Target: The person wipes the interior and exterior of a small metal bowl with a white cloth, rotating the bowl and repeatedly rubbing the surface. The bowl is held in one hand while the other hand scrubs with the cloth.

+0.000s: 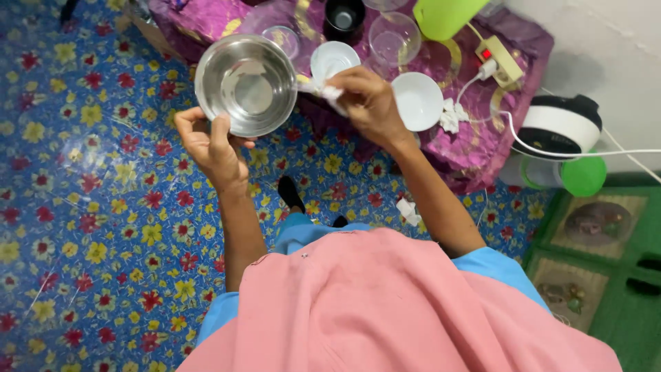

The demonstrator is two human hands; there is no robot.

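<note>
My left hand (210,145) grips the near rim of a shiny steel bowl (246,84), held up above the flowered floor. My right hand (368,103) is closed on a crumpled white tissue (330,91) right at the bowl's right edge. Just behind that hand sits a small white bowl (333,59), and to its right a second white bowl (418,100), both on a low table with a purple cloth (475,148).
On the purple cloth stand clear glass bowls (393,38), a black cup (344,17), a lime-green container (444,15), a power strip (500,60) and more tissue (451,117). A white rice cooker (558,127) and a green lid (584,176) sit at right, beside a green mat (592,255).
</note>
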